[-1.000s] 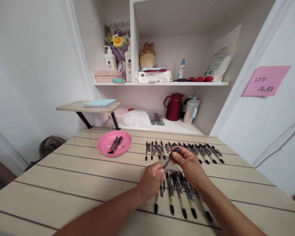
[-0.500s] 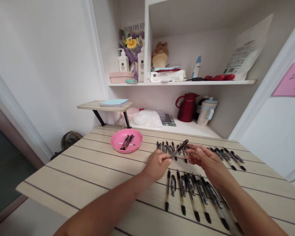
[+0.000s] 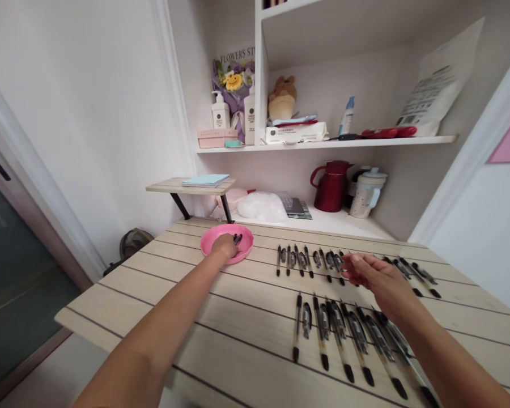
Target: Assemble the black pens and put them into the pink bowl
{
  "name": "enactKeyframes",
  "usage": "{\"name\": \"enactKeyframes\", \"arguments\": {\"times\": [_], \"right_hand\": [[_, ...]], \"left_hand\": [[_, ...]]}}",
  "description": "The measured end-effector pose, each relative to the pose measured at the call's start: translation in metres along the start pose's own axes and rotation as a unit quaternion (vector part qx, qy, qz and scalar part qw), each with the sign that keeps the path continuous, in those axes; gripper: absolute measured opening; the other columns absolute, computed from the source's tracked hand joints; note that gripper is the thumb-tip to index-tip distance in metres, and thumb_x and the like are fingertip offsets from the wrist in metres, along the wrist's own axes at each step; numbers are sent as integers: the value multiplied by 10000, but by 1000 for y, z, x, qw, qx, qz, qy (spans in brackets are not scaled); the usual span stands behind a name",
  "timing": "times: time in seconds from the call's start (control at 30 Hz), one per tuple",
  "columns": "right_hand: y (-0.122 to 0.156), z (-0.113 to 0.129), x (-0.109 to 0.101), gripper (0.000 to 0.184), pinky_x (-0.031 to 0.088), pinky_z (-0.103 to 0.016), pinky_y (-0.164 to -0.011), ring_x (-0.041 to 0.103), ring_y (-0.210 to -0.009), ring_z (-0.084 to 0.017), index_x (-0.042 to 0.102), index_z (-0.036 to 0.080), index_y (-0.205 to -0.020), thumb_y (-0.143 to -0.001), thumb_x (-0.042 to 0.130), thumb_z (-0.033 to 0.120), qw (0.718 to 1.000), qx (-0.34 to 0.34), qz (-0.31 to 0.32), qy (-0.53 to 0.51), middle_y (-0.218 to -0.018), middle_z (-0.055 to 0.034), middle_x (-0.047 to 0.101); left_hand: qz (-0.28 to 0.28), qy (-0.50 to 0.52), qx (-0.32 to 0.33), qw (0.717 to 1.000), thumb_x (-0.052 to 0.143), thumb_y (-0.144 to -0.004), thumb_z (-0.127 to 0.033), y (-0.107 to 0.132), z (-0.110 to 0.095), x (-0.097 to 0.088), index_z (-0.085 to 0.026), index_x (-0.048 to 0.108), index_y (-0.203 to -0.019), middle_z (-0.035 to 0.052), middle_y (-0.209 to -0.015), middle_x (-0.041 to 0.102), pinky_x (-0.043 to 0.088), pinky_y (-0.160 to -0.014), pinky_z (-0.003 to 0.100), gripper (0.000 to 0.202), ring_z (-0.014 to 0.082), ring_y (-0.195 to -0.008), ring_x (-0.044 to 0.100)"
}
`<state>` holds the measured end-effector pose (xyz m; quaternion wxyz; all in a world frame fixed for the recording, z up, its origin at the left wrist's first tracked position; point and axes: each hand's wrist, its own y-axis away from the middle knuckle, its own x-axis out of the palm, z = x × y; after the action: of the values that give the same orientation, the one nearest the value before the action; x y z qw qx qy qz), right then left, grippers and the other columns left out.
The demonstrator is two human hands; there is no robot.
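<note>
Head view: mid-frame, left hand (image 3: 224,246) was in dish (image 3: 205,242), grip unclear, apparently depositing pens (image 3: 237,238); release seemed needed next; right hand (image 3: 374,274) curled, hold unclear.

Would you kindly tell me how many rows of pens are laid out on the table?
2: a far row, partly hidden behind the right hand, and a near row, closer to the wearer, whose right end may be partly hidden by the right arm.
</note>
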<state>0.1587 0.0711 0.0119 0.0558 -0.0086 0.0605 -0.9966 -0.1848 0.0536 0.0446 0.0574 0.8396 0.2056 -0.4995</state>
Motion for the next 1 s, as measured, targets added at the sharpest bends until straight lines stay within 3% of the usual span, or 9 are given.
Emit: {"name": "enactKeyframes", "arguments": {"times": [0.1, 0.17, 0.27, 0.33, 0.47, 0.7, 0.93, 1.0], "right_hand": [[0, 8, -9, 355, 444, -262, -533, 581, -586, -145, 629, 183, -779, -656, 588, 513, 998, 2, -2, 60, -716, -46, 649], [1, 14, -21, 305, 418, -254, -512, 577, -572, -144, 618, 189, -736, -680, 560, 484, 987, 11, 12, 160, -681, -35, 647], [9, 18, -47, 219, 373, -245, -482, 575, -537, -149, 602, 194, -666, -694, 541, 402, 933, 19, 46, 358, -596, -19, 626], [20, 16, -64, 183, 350, -245, -474, 568, -500, -150, 587, 196, -622, -689, 539, 359, 889, 29, 57, 454, -551, -16, 612], [46, 7, -82, 203, 294, -244, -446, 527, -434, -143, 562, 198, -571, -705, 510, 342, 847, 62, 58, 524, -504, -27, 596], [78, -4, -72, 270, 240, -254, -463, 510, -492, -158, 510, 200, -511, -739, 447, 332, 799, 64, 32, 597, -534, -53, 590], [101, -17, -58, 6, 231, -242, -487, 518, -573, -163, 502, 212, -657, -657, 504, 218, 808, 41, -12, 588, -626, -31, 611], [102, -16, -56, 41, 217, -240, -476, 498, -547, -151, 478, 216, -666, -647, 489, 182, 809, 41, -27, 586, -611, -19, 599]], "left_hand": [[-2, -3, 30, 1000, 568, -682, -284, 13, -10, 1, -130, 595, -671, 128, -752, 632, 363, -633, 295, 157, 252, -777, 570], [3, 10, 84, 996, 518, -724, -296, 30, -22, 3, -145, 616, -750, 106, -846, 636, 371, -693, 285, 182, 229, -853, 555], [46, 46, 170, 983, 509, -728, -306, 65, -38, 15, -178, 636, -834, 52, -904, 641, 383, -738, 252, 209, 178, -859, 551], [104, 110, 216, 965, 486, -730, -294, 87, -44, 26, -173, 641, -839, 42, -874, 647, 404, -715, 245, 225, 163, -809, 562], [165, 181, 264, 933, 478, -710, -276, 117, -53, 44, -170, 649, -827, 49, -843, 635, 413, -705, 250, 233, 163, -781, 558], [207, 161, 313, 913, 443, -717, -240, 132, -73, 59, -186, 646, -798, 29, -785, 613, 401, -682, 235, 225, 151, -750, 540], [224, 181, 328, 900, 434, -738, -234, 142, -80, 62, -181, 646, -800, 39, -807, 616, 396, -703, 250, 227, 159, -785, 536], [240, 203, 316, 895, 455, -729, -238, 145, -83, 63, -177, 647, -794, 39, -810, 616, 398, -708, 255, 212, 157, -783, 533]]}}
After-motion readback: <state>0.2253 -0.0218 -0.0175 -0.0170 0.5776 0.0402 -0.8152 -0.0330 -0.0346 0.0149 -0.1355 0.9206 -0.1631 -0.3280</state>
